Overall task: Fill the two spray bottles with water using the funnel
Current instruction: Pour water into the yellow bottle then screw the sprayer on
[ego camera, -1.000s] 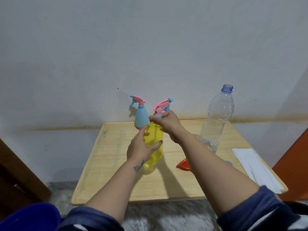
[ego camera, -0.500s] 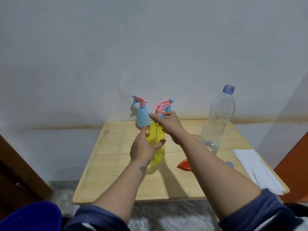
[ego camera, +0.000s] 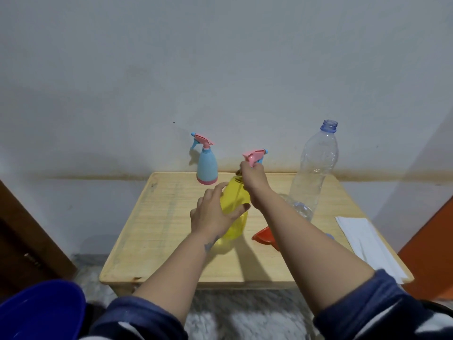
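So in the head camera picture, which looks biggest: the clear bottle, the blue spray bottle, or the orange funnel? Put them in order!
1. Clear bottle, easily the tallest.
2. Blue spray bottle, much shorter, though it stands farther back, which shrinks it a bit.
3. Orange funnel, smallest as seen; the right arm covers part of it, so its full size is unsure.

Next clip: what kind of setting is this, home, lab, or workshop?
Probably a room in a home, not a lab. A small wooden table stands against a stained, plain painted wall, a dark wooden door shows at left, and a fluffy grey rug lies beneath.
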### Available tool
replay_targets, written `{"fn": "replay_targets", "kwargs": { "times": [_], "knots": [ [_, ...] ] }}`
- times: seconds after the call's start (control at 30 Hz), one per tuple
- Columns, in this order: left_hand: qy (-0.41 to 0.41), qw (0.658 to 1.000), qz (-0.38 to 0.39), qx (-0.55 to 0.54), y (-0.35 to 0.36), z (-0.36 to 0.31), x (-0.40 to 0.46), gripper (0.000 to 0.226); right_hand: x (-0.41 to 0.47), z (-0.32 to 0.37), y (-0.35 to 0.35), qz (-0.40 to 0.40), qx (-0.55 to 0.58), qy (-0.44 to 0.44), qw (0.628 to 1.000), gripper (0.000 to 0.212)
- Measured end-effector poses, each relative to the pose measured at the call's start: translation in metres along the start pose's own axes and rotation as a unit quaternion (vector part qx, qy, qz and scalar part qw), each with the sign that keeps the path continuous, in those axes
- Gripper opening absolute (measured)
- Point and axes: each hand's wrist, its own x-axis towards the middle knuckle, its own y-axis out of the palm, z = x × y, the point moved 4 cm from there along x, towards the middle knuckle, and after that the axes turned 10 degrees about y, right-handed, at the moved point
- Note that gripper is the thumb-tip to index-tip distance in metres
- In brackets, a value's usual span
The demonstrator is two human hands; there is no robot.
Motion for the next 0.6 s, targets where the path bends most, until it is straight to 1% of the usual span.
{"fn": "replay_targets", "kwargs": {
  "times": [0.07, 0.1, 0.13, 0.17, 0.23, 0.3, 0.4, 0.43, 0.47, 0.53, 0.6],
  "knots": [
    [0.009, 0.999, 0.003, -0.034, -0.001, 0.006, -0.004, 0.053, 0.002, -0.009, -0.009, -0.011, 0.016, 0.018, 1.000, 0.018],
    [-0.003, 0.999, 0.006, -0.048, -0.001, 0.014, -0.005, 0.045, 0.001, -0.013, -0.013, -0.016, 0.013, 0.023, 1.000, 0.020],
    [-0.020, 0.998, 0.019, -0.052, -0.001, 0.022, -0.006, 0.039, 0.001, -0.017, -0.017, -0.020, 0.005, 0.022, 1.000, 0.018],
    [-0.035, 0.997, 0.042, -0.045, 0.001, 0.032, -0.006, 0.033, 0.001, -0.021, -0.020, -0.022, -0.005, 0.017, 1.000, 0.015],
    [-0.053, 0.994, 0.096, -0.023, 0.004, 0.050, -0.006, 0.023, -0.003, -0.030, -0.026, -0.018, -0.040, 0.012, 0.999, 0.022],
    [-0.063, 0.989, 0.134, -0.012, 0.005, 0.062, -0.006, 0.021, -0.007, -0.039, -0.030, -0.013, -0.065, 0.022, 0.998, 0.029],
    [-0.070, 0.986, 0.151, -0.005, 0.001, 0.074, -0.001, 0.024, -0.012, -0.058, -0.037, 0.011, -0.117, 0.077, 0.990, 0.064],
    [-0.070, 0.986, 0.152, -0.003, 0.000, 0.077, 0.001, 0.025, -0.009, -0.066, -0.040, 0.022, -0.137, 0.084, 0.987, 0.069],
    [-0.069, 0.986, 0.154, 0.001, -0.001, 0.081, 0.003, 0.026, -0.008, -0.071, -0.042, 0.034, -0.148, 0.083, 0.985, 0.063],
    [-0.065, 0.985, 0.158, 0.010, -0.002, 0.087, 0.009, 0.026, -0.017, -0.072, -0.044, 0.038, -0.151, 0.091, 0.984, 0.043],
    [-0.056, 0.984, 0.167, 0.019, -0.003, 0.092, 0.015, 0.026, -0.024, -0.075, -0.045, 0.036, -0.131, 0.108, 0.985, 0.034]
  ]
}}
